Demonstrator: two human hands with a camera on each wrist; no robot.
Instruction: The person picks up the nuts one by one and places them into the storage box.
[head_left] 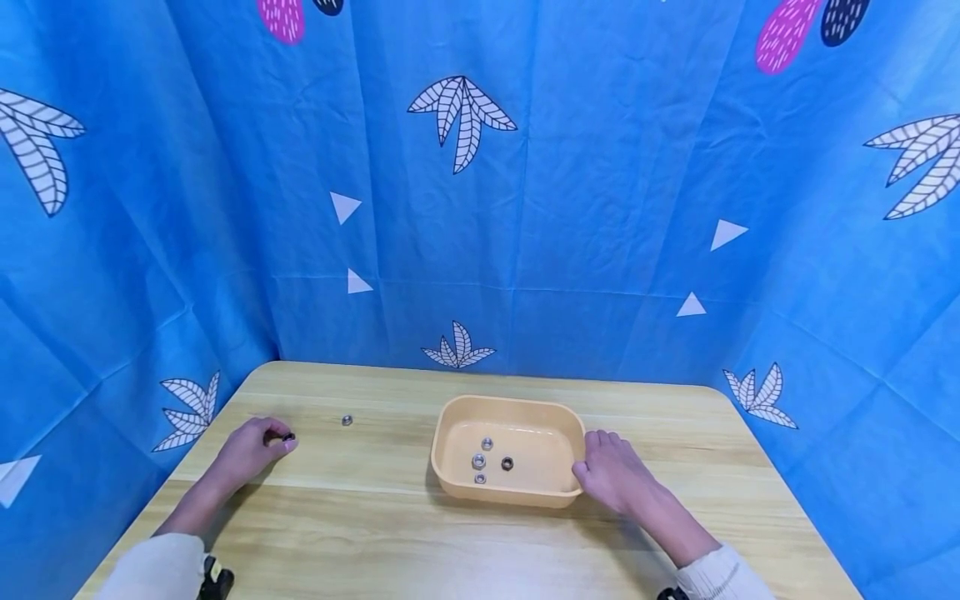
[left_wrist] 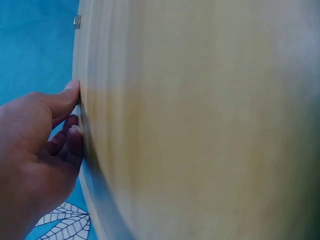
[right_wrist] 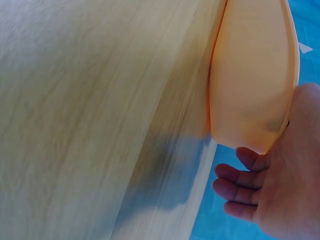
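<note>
At the left of the table, my left hand point(head_left: 251, 452) pinches a small dark nut point(head_left: 288, 436) between thumb and fingers, close to the tabletop. Beyond it to the right lies a silver nut point(head_left: 347, 420). A peach-coloured plastic box point(head_left: 517, 498) stands near the middle, with several nuts inside: silver ones, such as this silver nut point(head_left: 478, 461), and a darker nut point(head_left: 507, 463). My right hand point(head_left: 613, 469) grips the box's right end. In the right wrist view the thumb hooks over the rim and the fingers point(right_wrist: 239, 177) curl below, outside the wall.
The light wooden table point(head_left: 360, 542) has rounded far corners. A blue patterned cloth point(head_left: 585, 208) hangs behind it and along both sides. Black wrist gear point(head_left: 216, 579) shows at the left sleeve.
</note>
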